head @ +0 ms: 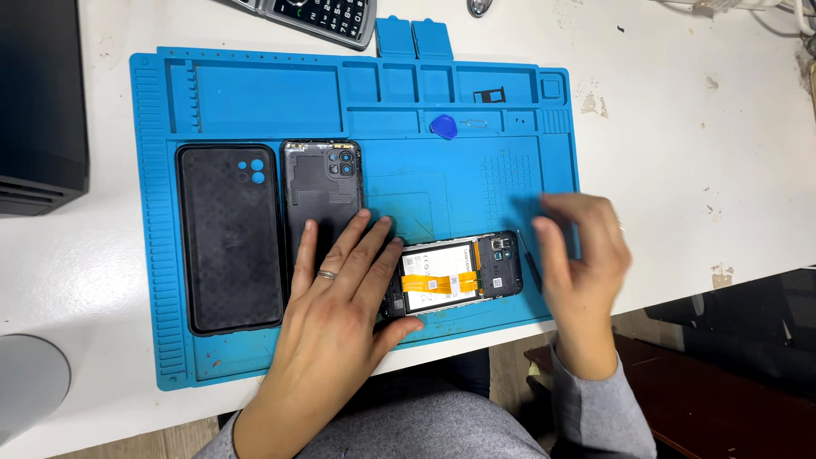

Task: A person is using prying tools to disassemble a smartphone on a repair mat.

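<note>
Nearest, left hand (pixel 340 297) flat, fingers (pixel 361 238) spread, pinning one opened phone (pixel 455 276) on the blue silicone mat (pixel 255 357). Right hand (pixel 582 255) blurred beside it, fingers loosely curled, holding nothing. Beyond, one glossy back cover (pixel 321 191), one matte black case (pixel 228 238). Farthest, one blue pick (pixel 443 127) in a shallow tray.

Bright blue work mat (pixel 255 357), black phone case (pixel 228 242), orange ribbon cable (pixel 438 283), blue pick (pixel 443 127), white table (pixel 697 153), grey sleeve (pixel 595 408)
</note>
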